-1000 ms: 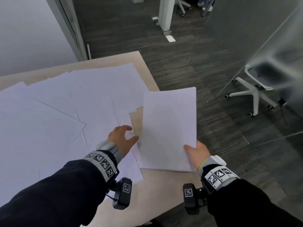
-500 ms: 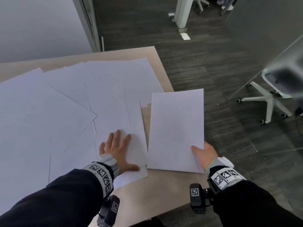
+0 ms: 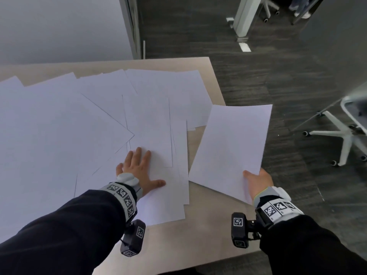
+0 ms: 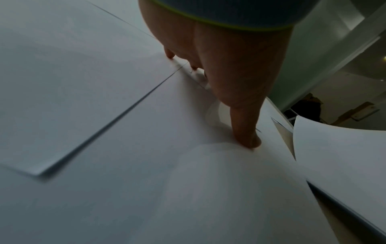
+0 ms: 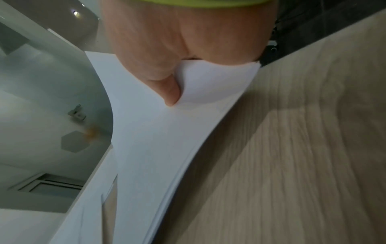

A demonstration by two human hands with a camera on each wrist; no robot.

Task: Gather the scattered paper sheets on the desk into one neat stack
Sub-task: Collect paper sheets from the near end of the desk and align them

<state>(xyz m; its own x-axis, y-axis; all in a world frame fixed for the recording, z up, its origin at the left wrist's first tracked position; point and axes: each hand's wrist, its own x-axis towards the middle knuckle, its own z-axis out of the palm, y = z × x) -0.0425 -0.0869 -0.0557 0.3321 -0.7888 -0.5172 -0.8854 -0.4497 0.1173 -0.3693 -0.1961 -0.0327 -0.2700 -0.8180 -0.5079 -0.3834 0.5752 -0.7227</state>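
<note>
White paper sheets [image 3: 99, 120] scattered in overlapping layers across pale wooden desk [image 3: 198, 231], small gathered stack [image 3: 232, 147] held at 3 o'clock.

Left hand [image 3: 139, 169] pressed flat on loose sheets near 6 o'clock of the spread, fingers [image 3: 137, 155] straight and splayed, thumb out toward 3 o'clock, nothing gripped. Right hand [image 3: 258, 181] pinching near corner of gathered stack, thumb on top, other fingers hidden beneath; stack bowed, lifted off desk at the held corner, far end jutting past desk edge over dark carpeted floor [image 3: 278, 76]. White swivel-chair base [image 3: 341, 137] at 3 o'clock, well apart from desk.
</note>
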